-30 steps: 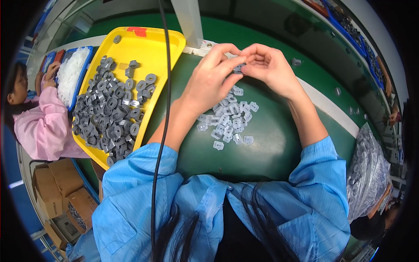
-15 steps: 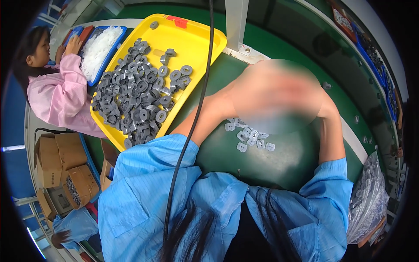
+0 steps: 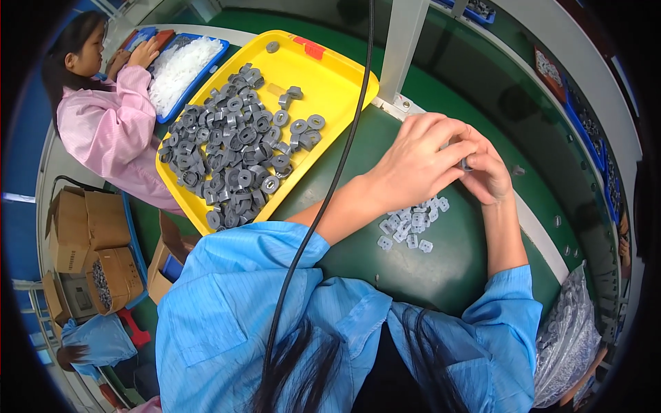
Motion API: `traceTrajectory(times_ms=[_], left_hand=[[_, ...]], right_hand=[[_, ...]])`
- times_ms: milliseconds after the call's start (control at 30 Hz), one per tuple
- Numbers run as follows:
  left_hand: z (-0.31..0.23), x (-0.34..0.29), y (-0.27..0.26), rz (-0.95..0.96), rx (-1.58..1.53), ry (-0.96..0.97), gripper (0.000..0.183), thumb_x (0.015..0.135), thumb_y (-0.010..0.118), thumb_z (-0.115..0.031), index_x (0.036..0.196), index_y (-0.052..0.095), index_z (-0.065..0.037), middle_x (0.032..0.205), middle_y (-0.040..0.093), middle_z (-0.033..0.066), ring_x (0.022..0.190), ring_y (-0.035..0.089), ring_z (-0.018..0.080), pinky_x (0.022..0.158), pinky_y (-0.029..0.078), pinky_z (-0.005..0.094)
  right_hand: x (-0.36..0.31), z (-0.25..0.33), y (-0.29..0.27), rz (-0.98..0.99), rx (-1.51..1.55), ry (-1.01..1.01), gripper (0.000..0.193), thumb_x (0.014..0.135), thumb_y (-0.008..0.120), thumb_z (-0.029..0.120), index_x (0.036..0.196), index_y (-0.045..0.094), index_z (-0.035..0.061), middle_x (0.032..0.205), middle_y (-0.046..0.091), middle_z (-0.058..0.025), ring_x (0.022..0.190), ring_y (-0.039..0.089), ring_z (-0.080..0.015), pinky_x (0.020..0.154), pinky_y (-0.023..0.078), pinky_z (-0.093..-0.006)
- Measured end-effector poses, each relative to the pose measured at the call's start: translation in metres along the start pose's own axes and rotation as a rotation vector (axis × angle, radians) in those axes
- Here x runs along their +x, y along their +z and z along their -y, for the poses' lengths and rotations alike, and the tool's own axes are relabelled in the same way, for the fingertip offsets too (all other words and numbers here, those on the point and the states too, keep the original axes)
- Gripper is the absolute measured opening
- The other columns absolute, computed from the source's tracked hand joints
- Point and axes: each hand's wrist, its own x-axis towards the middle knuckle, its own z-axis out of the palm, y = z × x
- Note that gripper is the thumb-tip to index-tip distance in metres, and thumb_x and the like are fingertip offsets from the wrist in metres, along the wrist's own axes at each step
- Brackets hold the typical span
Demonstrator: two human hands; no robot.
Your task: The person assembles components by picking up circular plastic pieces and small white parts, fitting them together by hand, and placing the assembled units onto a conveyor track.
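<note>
My left hand (image 3: 421,157) and my right hand (image 3: 487,180) meet above the green work table, fingertips together. Between them a small grey plastic part (image 3: 465,164) shows, mostly covered by the fingers; both hands are closed on it. Below my left hand lies a loose pile of small translucent plastic pieces (image 3: 418,221) with little holes. To the left of my forearm, a yellow tray (image 3: 337,76) carries a heap of grey ring-like plastic parts (image 3: 231,148), several of them lying apart from the heap.
A black cable (image 3: 323,196) hangs across the view in front of my left forearm. A white post (image 3: 403,51) rises beyond the tray. Left, a person in pink (image 3: 103,131) works beside a blue tray of white pieces (image 3: 182,72). Cardboard boxes (image 3: 86,224) and a clear plastic bag (image 3: 568,337) flank me.
The view has shifted slightly, so the tray appears farther right. My hands, blurred before, now show clearly, closed together around the small grey part.
</note>
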Motion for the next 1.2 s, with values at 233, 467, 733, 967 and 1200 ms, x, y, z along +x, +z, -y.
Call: traceTrajectory(times_ms=[233, 467, 733, 967, 1200], left_hand=[[0.121, 0.023, -0.121, 0.449, 0.74, -0.27, 0.05, 0.062, 0.06, 0.002, 0.11, 0.061, -0.011, 0.115, 0.057, 0.0078, 0.11, 0.053, 0.0286, 0.094, 0.041, 0.0414], [0.207, -0.042, -0.202, 0.566, 0.803, -0.749, 0.067, 0.061, 0.072, -0.026, 0.124, 0.055, -0.011, 0.126, 0.05, 0.0213, 0.116, 0.049, 0.0355, 0.099, 0.041, 0.0402], [0.186, -0.034, -0.167, 0.421, 0.665, -0.605, 0.048, 0.074, 0.063, -0.019, 0.122, 0.056, -0.015, 0.127, 0.049, 0.0193, 0.113, 0.052, 0.0347, 0.097, 0.041, 0.0392], [0.095, 0.002, -0.135, 0.099, 0.202, -0.557, 0.043, 0.078, 0.059, -0.013, 0.121, 0.057, -0.01, 0.108, 0.058, 0.0068, 0.092, 0.06, 0.0174, 0.072, 0.048, 0.0256], [0.043, -0.021, -0.058, 0.265, -0.728, -1.105, 0.04, 0.082, 0.057, -0.008, 0.123, 0.056, -0.006, 0.101, 0.056, 0.0011, 0.063, 0.047, 0.0059, 0.054, 0.038, 0.0185]], right_hand=[[-0.006, 0.009, -0.084, -0.681, -0.671, -0.12, 0.028, 0.077, 0.062, 0.005, 0.104, 0.058, 0.0016, 0.088, 0.059, -0.0042, 0.076, 0.053, -0.0107, 0.07, 0.044, -0.0234], [-0.008, 0.015, -0.079, -0.843, -1.028, -0.316, 0.034, 0.079, 0.064, 0.006, 0.112, 0.059, 0.0026, 0.099, 0.061, -0.0058, 0.087, 0.055, -0.0105, 0.078, 0.046, -0.0246], [-0.016, 0.009, -0.037, -0.544, -0.859, -0.15, 0.019, 0.082, 0.062, 0.007, 0.1, 0.063, 0.0006, 0.083, 0.062, 0.0003, 0.076, 0.055, -0.0054, 0.072, 0.045, -0.0199], [-0.023, -0.002, 0.0, -0.295, -1.097, -0.028, 0.017, 0.079, 0.063, 0.009, 0.093, 0.064, 0.0002, 0.069, 0.058, -0.0004, 0.064, 0.053, -0.0066, 0.063, 0.046, -0.0229], [-0.028, -0.014, 0.012, -0.054, -1.443, -0.036, 0.023, 0.074, 0.069, 0.011, 0.095, 0.064, 0.003, 0.089, 0.061, -0.0118, 0.087, 0.059, -0.0267, 0.079, 0.048, -0.0356]])
